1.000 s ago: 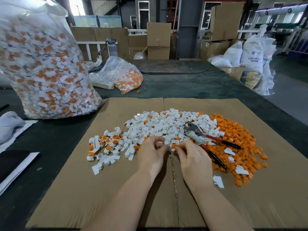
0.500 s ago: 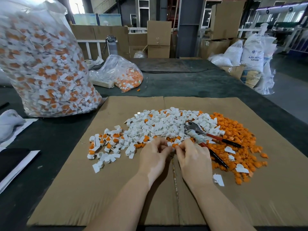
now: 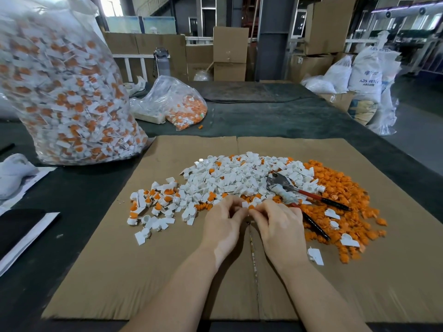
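At far left on the dark desk point(image 3: 275, 116), a tall clear bag point(image 3: 69, 92) crammed with white and orange plastic caps; behind and to its right, a smaller clear bag point(image 3: 177, 104), slumped and partly filled with the same. In front, a flat cardboard sheet point(image 3: 107, 271) under a loose heap of white caps point(image 3: 235, 176) dotted with orange. At the near edge of that heap, left hand point(image 3: 223, 226) and right hand point(image 3: 280, 228), knuckles up, fingers of both curled and pinching one small white-and-orange cap point(image 3: 248, 205) between them, just above the cardboard's centre seam. Just right of the right hand, pliers point(image 3: 285, 188) with red-and-black handles, lying across the heap. Farther right, a spread of orange inserts point(image 3: 347, 204) with a few white caps on top.
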`<state>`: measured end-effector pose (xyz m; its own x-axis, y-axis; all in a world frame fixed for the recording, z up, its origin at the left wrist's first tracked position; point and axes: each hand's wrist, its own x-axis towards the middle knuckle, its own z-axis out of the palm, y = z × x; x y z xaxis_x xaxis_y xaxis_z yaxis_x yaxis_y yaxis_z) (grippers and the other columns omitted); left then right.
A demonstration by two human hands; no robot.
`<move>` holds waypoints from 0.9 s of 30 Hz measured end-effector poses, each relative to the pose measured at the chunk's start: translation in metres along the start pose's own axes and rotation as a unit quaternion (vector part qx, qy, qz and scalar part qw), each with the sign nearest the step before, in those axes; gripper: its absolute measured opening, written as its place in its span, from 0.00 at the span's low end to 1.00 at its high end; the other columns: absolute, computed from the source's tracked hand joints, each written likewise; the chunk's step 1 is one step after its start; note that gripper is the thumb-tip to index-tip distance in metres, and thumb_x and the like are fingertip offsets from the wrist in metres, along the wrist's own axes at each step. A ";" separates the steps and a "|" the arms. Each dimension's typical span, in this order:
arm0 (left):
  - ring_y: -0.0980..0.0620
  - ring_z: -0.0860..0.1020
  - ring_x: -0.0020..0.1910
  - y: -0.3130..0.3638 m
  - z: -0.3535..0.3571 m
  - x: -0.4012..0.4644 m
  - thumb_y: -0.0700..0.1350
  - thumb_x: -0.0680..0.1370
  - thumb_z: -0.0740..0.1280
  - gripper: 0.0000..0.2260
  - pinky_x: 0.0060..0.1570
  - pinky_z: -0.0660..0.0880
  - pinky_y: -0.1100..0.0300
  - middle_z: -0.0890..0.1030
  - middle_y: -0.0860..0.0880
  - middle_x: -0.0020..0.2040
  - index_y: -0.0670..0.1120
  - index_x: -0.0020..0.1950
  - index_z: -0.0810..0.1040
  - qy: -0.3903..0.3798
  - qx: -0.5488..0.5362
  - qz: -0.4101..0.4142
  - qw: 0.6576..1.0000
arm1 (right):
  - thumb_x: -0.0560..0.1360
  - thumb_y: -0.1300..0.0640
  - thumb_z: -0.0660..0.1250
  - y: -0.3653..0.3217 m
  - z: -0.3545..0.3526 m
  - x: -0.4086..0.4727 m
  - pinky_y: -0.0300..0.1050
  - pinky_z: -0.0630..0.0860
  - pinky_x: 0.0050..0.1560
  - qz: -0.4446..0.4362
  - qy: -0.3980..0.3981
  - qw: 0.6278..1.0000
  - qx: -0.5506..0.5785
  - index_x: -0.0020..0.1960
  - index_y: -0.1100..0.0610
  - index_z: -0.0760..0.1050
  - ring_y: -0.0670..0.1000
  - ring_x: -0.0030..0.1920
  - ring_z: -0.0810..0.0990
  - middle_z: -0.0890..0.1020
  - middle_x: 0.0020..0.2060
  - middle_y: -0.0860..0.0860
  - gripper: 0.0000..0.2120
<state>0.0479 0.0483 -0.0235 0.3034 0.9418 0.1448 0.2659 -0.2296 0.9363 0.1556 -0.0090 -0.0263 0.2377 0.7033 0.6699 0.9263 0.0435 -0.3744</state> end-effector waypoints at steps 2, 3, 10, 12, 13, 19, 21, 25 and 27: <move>0.58 0.75 0.38 0.000 0.000 0.000 0.41 0.78 0.65 0.03 0.37 0.69 0.72 0.77 0.53 0.37 0.47 0.49 0.78 0.004 -0.029 -0.012 0.999 | 0.68 0.59 0.75 0.000 -0.001 0.000 0.45 0.65 0.42 0.008 -0.003 1.000 0.019 0.41 0.57 0.78 0.50 0.34 0.78 0.80 0.32 0.48 0.06; 0.57 0.75 0.39 0.001 0.000 0.000 0.40 0.78 0.65 0.04 0.39 0.70 0.70 0.77 0.52 0.38 0.47 0.50 0.78 0.003 -0.041 -0.017 0.999 | 0.68 0.60 0.75 0.001 -0.002 0.000 0.45 0.65 0.43 0.010 -0.006 1.000 0.028 0.43 0.57 0.79 0.50 0.36 0.79 0.80 0.34 0.48 0.06; 0.60 0.75 0.37 0.000 -0.001 -0.001 0.40 0.78 0.65 0.05 0.36 0.68 0.74 0.78 0.54 0.36 0.48 0.49 0.79 -0.006 -0.051 -0.005 0.999 | 0.70 0.63 0.73 0.001 -0.004 0.001 0.47 0.67 0.45 0.015 -0.036 0.997 0.059 0.52 0.55 0.82 0.52 0.43 0.79 0.81 0.39 0.49 0.12; 0.62 0.75 0.36 0.000 -0.001 -0.001 0.40 0.77 0.66 0.05 0.36 0.68 0.75 0.78 0.54 0.36 0.50 0.47 0.79 -0.008 -0.045 -0.002 0.999 | 0.69 0.64 0.73 0.000 -0.004 0.001 0.47 0.67 0.44 0.012 -0.034 0.998 0.058 0.50 0.55 0.82 0.53 0.42 0.79 0.80 0.39 0.49 0.11; 0.63 0.75 0.35 0.000 -0.001 -0.001 0.40 0.77 0.66 0.06 0.36 0.68 0.75 0.78 0.55 0.36 0.51 0.46 0.79 -0.009 -0.040 0.000 0.999 | 0.69 0.64 0.73 0.000 -0.005 0.001 0.47 0.67 0.44 0.011 -0.032 0.998 0.056 0.50 0.55 0.82 0.53 0.42 0.79 0.80 0.39 0.49 0.11; 0.63 0.75 0.34 -0.001 -0.001 0.000 0.41 0.77 0.66 0.06 0.35 0.67 0.75 0.77 0.55 0.34 0.52 0.45 0.78 -0.007 -0.028 0.004 1.000 | 0.68 0.64 0.74 -0.001 -0.005 0.002 0.47 0.66 0.44 0.009 -0.021 0.999 0.047 0.48 0.56 0.82 0.53 0.42 0.79 0.81 0.39 0.49 0.10; 0.61 0.75 0.34 -0.002 -0.001 0.000 0.41 0.77 0.67 0.05 0.34 0.67 0.75 0.77 0.55 0.34 0.51 0.44 0.78 -0.003 -0.020 0.004 1.000 | 0.68 0.64 0.74 -0.001 -0.005 0.002 0.46 0.66 0.43 0.007 -0.021 0.999 0.042 0.47 0.56 0.81 0.53 0.41 0.79 0.81 0.39 0.49 0.10; 0.59 0.75 0.35 -0.003 0.000 0.001 0.42 0.76 0.67 0.04 0.33 0.67 0.74 0.78 0.53 0.35 0.50 0.44 0.78 0.000 -0.016 -0.003 1.000 | 0.68 0.64 0.74 -0.001 -0.005 0.003 0.47 0.68 0.42 0.003 -0.019 0.999 0.036 0.47 0.56 0.81 0.53 0.41 0.79 0.80 0.38 0.49 0.09; 0.59 0.75 0.35 -0.004 0.000 0.002 0.42 0.76 0.67 0.04 0.33 0.67 0.74 0.78 0.54 0.35 0.51 0.43 0.78 0.001 -0.013 -0.004 1.000 | 0.67 0.64 0.75 -0.001 -0.005 0.003 0.47 0.68 0.42 0.000 -0.016 0.999 0.032 0.47 0.56 0.81 0.53 0.41 0.79 0.81 0.38 0.49 0.09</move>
<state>0.0471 0.0506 -0.0265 0.2996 0.9441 0.1379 0.2436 -0.2154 0.9457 0.1570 -0.0105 -0.0210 0.2266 0.7255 0.6499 0.9057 0.0885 -0.4146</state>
